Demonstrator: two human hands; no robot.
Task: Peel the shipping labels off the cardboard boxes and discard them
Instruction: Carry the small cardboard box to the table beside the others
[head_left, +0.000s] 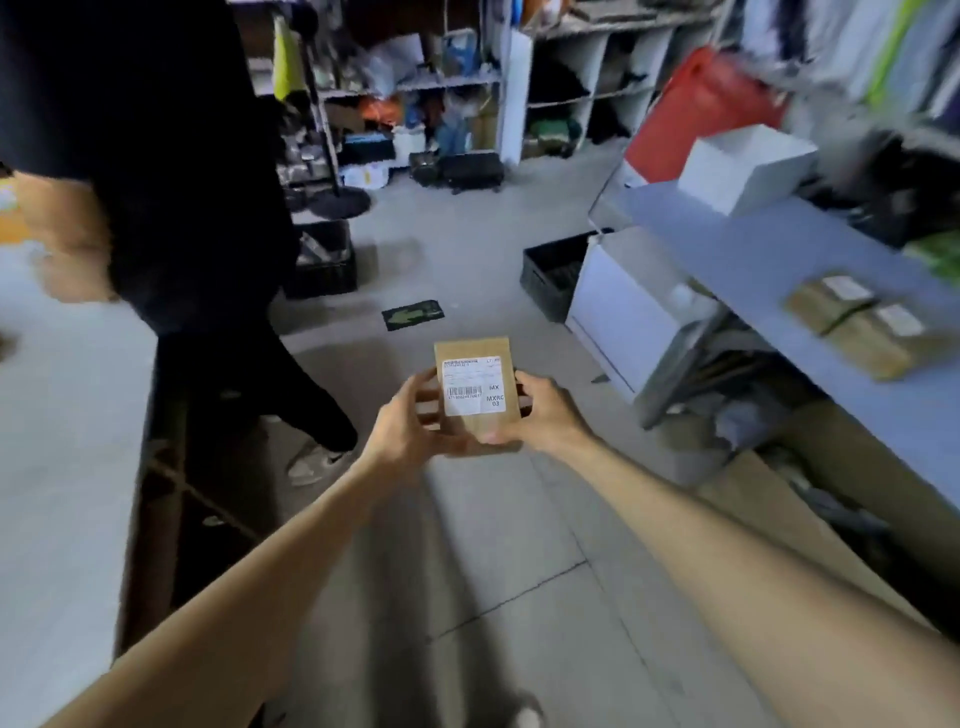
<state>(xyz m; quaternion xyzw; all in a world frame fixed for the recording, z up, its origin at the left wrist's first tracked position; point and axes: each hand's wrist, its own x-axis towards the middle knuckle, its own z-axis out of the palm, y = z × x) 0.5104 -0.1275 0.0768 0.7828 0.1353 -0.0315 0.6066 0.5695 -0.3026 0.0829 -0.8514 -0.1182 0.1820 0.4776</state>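
Observation:
I hold a small brown cardboard box out in front of me over the floor. A white shipping label with a barcode and the letters MX lies flat on its top face. My left hand grips the box's left side, fingers curled round its edge. My right hand grips the right side, thumb lying on the lower part of the top face. Two more brown boxes with white labels lie on the table at the right.
A person in black stands close at my left beside a white table. A grey table with a white box is at the right. Black crates and a green mat lie on the floor; shelves stand behind.

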